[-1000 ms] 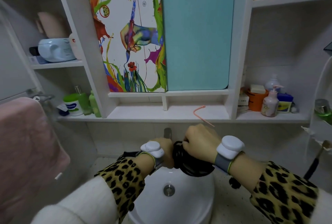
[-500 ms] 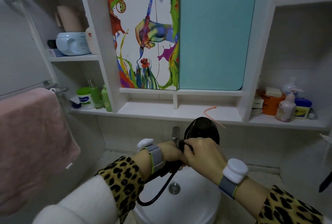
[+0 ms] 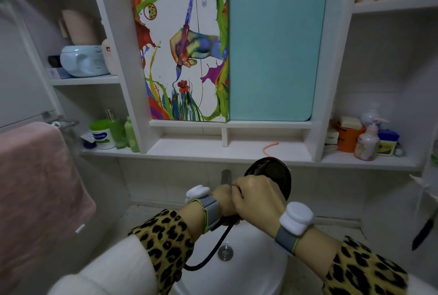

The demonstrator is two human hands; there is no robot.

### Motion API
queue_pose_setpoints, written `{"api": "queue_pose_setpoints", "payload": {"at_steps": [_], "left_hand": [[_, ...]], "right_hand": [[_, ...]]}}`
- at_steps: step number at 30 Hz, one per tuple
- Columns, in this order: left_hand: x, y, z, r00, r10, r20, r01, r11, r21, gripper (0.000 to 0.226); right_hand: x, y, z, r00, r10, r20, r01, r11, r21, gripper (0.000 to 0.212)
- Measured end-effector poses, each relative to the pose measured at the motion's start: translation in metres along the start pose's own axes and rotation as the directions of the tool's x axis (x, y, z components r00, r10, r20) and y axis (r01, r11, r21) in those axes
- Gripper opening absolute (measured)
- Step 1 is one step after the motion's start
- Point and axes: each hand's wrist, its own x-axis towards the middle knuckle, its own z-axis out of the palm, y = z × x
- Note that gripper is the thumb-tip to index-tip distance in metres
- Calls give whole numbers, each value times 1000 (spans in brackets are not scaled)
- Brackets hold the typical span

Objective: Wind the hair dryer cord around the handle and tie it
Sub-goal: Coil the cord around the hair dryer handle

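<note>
Fingers [image 3: 237, 196] of right hand [image 3: 259, 200] curled tight round dryer [image 3: 272, 171] handle. Left hand [image 3: 224, 201] is beside it, its fingers hidden, so can't tell grip. Dryer is above sink [image 3: 256, 271]. Cord [image 3: 213, 249] loop hangs loose: winding looks unfinished, no tie yet.

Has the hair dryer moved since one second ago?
Yes, upward. The hair dryer sat below the top of the faucet then; now its head stands higher than it, to the right.
</note>
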Motion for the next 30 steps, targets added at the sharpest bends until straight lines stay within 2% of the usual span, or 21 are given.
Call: {"api": "queue_pose_setpoints", "payload": {"at_steps": [2,4,6,10,12,13,15,17,19,23,26,30], "left_hand": [[4,-4,0,999,-28,-15,28,999,20,28],[2,-8,-7,997,0,-79,7,997,81,27],[5,-11,-12,998,9,-70,0,991,134,32],[-2,-17,-12,999,-32,-30,27,988,-151,10],[-6,-17,-11,999,-14,-38,4,965,-263,6],[-5,-18,-12,999,-3,-40,-10,948,-317,6],[-7,-20,-14,998,51,-28,-58,903,-426,8],[-11,-23,-16,992,124,-16,-114,845,-523,12],[-15,-25,-18,978,209,-6,-179,821,-543,14],[-28,-28,-31,934,354,48,-294,839,-458,10],[-36,-30,-38,927,369,67,-314,860,-403,16],[-41,-29,-34,933,358,46,-307,854,-420,16]], "right_hand": [[-6,-1,7,1000,-6,4,6,1000,28,33],[-11,3,10,999,-22,-44,27,993,113,31],[-15,9,12,994,-34,-100,53,980,191,28],[-24,18,14,988,-8,-156,56,951,304,24],[-30,21,16,989,79,-122,-15,892,452,24],[-35,24,17,989,132,-63,-74,823,563,24],[-46,31,20,972,200,123,-220,590,777,23],[-55,40,23,936,214,281,-343,364,866,21],[-57,47,24,909,198,366,-406,236,883,16],[-50,54,20,914,120,387,-405,221,887,26],[-48,62,16,928,76,364,-371,254,893,25],[-46,69,16,945,88,315,-325,356,876,24]]}}
